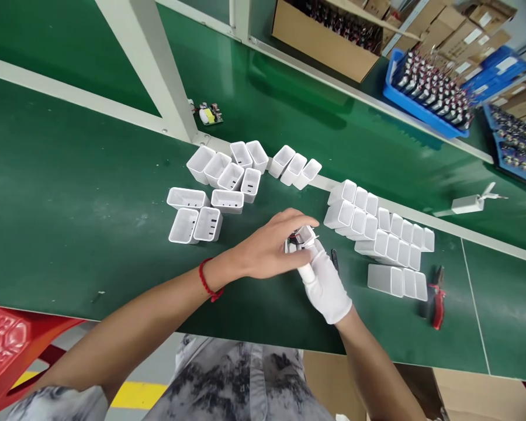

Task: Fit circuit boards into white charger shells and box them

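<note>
Over the middle of the green bench, a white plastic housing [305, 235] is held between both hands. Dark and red wire-like parts show at its open end. My left hand [274, 247], bare with a red cord on the wrist, is closed around the housing from the left, thumb and fingers on it. Wearing a white glove, my right hand [327, 286] grips the same piece from below and right. Much of the housing is hidden by the fingers. A small black tool [335, 261] lies on the bench just beside the glove.
Several open white housings [219, 169] stand at left; rows of others [390, 245] stand at right. Red-handled pliers [439, 304] lie beyond them. A circuit board [209, 114] sits by the post [144, 64]. A blue tray [433, 96] and cardboard box [324, 38] occupy the shelf.
</note>
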### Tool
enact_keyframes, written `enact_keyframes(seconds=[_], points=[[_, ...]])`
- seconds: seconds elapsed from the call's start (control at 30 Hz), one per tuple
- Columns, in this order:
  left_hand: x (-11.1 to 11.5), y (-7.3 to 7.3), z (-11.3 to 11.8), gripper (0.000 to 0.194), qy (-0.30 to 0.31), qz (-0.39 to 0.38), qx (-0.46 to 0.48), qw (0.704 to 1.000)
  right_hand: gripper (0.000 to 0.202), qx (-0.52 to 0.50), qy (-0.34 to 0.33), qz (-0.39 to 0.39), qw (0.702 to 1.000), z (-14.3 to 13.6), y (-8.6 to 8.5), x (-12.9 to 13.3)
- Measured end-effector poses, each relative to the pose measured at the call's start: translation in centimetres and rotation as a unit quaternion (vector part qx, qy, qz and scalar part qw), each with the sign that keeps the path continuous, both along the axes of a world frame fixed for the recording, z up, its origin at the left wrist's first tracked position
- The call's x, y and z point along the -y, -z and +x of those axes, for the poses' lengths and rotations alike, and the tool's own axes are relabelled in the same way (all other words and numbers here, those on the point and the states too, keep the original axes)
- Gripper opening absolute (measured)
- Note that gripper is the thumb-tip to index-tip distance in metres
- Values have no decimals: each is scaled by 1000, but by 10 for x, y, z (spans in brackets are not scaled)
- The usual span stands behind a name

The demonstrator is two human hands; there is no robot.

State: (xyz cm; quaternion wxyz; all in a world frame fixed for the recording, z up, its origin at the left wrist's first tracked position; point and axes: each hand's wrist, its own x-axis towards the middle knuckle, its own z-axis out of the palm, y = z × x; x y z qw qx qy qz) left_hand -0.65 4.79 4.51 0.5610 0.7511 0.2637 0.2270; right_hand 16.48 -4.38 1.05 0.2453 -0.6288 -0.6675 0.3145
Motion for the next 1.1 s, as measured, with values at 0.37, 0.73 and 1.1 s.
enact_keyframes(seconds=[0.37,0.73,1.1], points=[[-2,-10,26,50,-51,240,-289,925,49,159,25,-25,987,-15,-5,-4],[7,36,-5,20,-246,-24,48,968,58,68,59,-55,994,-18,-1,-5],[21,21,6,23,-210,32,183,960,67,-327,146,-84,930,-16,-3,-5]])
